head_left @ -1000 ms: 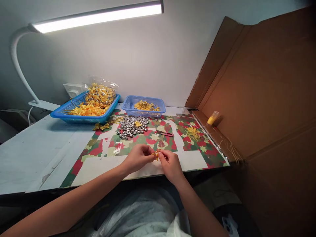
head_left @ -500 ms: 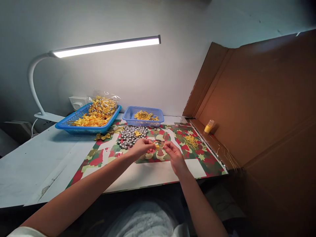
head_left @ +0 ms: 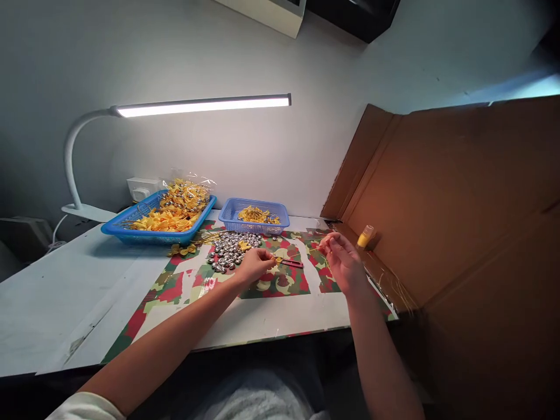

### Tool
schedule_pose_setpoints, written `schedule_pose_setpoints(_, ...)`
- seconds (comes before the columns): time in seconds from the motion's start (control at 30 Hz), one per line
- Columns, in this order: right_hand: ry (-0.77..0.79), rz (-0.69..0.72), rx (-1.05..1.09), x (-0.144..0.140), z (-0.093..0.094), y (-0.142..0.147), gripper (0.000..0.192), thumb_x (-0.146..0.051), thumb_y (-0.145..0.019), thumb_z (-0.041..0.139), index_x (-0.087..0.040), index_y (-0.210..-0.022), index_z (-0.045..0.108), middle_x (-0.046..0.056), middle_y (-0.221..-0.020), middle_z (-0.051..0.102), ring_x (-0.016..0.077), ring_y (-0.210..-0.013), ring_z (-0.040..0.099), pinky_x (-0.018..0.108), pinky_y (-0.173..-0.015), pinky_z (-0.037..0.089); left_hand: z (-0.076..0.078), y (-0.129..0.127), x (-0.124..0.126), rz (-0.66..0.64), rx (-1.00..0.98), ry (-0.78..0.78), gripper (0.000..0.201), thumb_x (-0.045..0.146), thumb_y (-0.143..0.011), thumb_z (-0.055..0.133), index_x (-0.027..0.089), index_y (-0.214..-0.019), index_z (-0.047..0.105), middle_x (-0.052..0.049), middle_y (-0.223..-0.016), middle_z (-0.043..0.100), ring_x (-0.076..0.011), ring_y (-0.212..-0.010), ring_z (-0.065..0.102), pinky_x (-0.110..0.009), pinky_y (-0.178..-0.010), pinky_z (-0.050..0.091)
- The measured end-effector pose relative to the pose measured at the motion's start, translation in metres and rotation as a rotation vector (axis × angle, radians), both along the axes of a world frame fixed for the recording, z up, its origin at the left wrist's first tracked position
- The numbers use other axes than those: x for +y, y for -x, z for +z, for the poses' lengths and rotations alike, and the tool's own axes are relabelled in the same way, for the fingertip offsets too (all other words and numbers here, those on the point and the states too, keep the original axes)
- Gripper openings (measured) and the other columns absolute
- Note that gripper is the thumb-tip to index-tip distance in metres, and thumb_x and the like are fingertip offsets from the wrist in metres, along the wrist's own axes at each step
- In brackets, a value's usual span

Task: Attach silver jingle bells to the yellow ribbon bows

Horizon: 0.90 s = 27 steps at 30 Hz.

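My left hand (head_left: 254, 263) pinches a small yellow piece at its fingertips, low over the patterned mat (head_left: 175, 280). My right hand (head_left: 343, 259) is raised to the right, fingers closed on a thin yellow cord (head_left: 301, 254) that stretches between the two hands. Just beyond the left hand lies a heap of silver bells (head_left: 230, 248). A small red snipper (head_left: 292, 263) lies on the mat between my hands.
A large blue tray (head_left: 131, 233) of yellow bows and a smaller blue basket (head_left: 254, 219) stand at the back. A white desk lamp (head_left: 196, 106) arches overhead. A cardboard wall (head_left: 459, 198) closes the right side, with a small yellow bottle (head_left: 364, 236) at its foot.
My hands have moved forward over the mat and then apart. The right hand swung right and up, drawing the cord out. The camera view has tilted upward.
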State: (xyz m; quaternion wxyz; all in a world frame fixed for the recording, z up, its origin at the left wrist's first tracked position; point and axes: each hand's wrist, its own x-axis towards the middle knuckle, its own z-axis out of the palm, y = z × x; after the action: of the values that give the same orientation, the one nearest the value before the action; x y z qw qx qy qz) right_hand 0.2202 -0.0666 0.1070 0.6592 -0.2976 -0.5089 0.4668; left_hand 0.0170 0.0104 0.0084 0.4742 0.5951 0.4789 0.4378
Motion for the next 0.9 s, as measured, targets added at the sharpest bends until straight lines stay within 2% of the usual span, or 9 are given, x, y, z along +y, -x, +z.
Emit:
schedule_pose_setpoints(0.2,0.02,-0.066,-0.072,-0.009,0.008,-0.003,0.021,-0.042,-0.067,0.075,-0.023,-0.07,0.065,-0.002,-0.066,0.05,0.011,-0.066,0.046,0.027,-0.07,0.043,-0.001,0.006,0.004,0.069,-0.054,-0.023,0.009,0.021,-0.055,0.064,0.013,-0.056,0.061,0.0,-0.05,0.06,-0.0099,-0.046,0.051,-0.019,-0.045,0.038)
schedule_pose_setpoints(0.37,-0.1,-0.139,-0.026,-0.017,0.026,-0.015,0.021,-0.04,-0.067,0.075,-0.024,-0.068,0.062,-0.004,-0.062,0.045,0.0108,-0.063,0.044,0.028,-0.068,0.043,0.001,0.01,0.007,0.072,-0.101,-0.037,0.012,0.024,-0.053,0.066,0.013,-0.055,0.061,0.0,-0.048,0.059,-0.0099,-0.045,0.05,-0.02,-0.044,0.036)
schedule_pose_setpoints(0.57,-0.243,-0.202,-0.089,-0.03,0.053,-0.029,0.016,-0.042,-0.072,0.072,-0.029,-0.072,0.063,-0.005,-0.054,0.041,0.0123,-0.063,0.047,0.031,-0.074,0.045,0.001,0.013,0.006,0.04,-0.073,-0.097,0.019,0.031,-0.055,0.069,0.013,-0.058,0.063,0.0,-0.05,0.06,-0.0105,-0.046,0.05,-0.021,-0.046,0.035)
schedule_pose_setpoints(0.63,-0.303,-0.22,-0.136,-0.035,0.059,-0.031,0.014,-0.042,-0.073,0.071,-0.029,-0.073,0.065,-0.005,-0.054,0.043,0.0122,-0.063,0.05,0.033,-0.076,0.047,0.002,0.014,0.005,0.029,-0.046,-0.132,0.02,0.032,-0.057,0.068,0.013,-0.059,0.064,-0.001,-0.052,0.061,-0.0113,-0.048,0.051,-0.021,-0.048,0.036)
schedule_pose_setpoints(0.73,-0.361,-0.242,-0.248,-0.043,0.066,-0.035,0.013,-0.041,-0.074,0.071,-0.028,-0.073,0.068,-0.003,-0.06,0.057,0.0129,-0.064,0.056,0.036,-0.079,0.049,0.003,0.015,0.003,0.036,0.023,-0.202,0.02,0.034,-0.061,0.066,0.014,-0.061,0.064,-0.002,-0.055,0.062,-0.013,-0.051,0.053,-0.022,-0.05,0.037)
schedule_pose_setpoints(0.9,-0.289,-0.299,-0.456,-0.053,0.077,-0.047,0.015,-0.04,-0.075,0.07,-0.026,-0.076,0.071,0.002,-0.077,0.071,0.02,-0.078,0.066,0.041,-0.078,0.053,0.01,0.023,0.001,0.097,0.18,-0.375,0.015,0.031,-0.067,0.061,0.017,-0.065,0.065,-0.003,-0.063,0.065,-0.0165,-0.058,0.058,-0.025,-0.056,0.042)
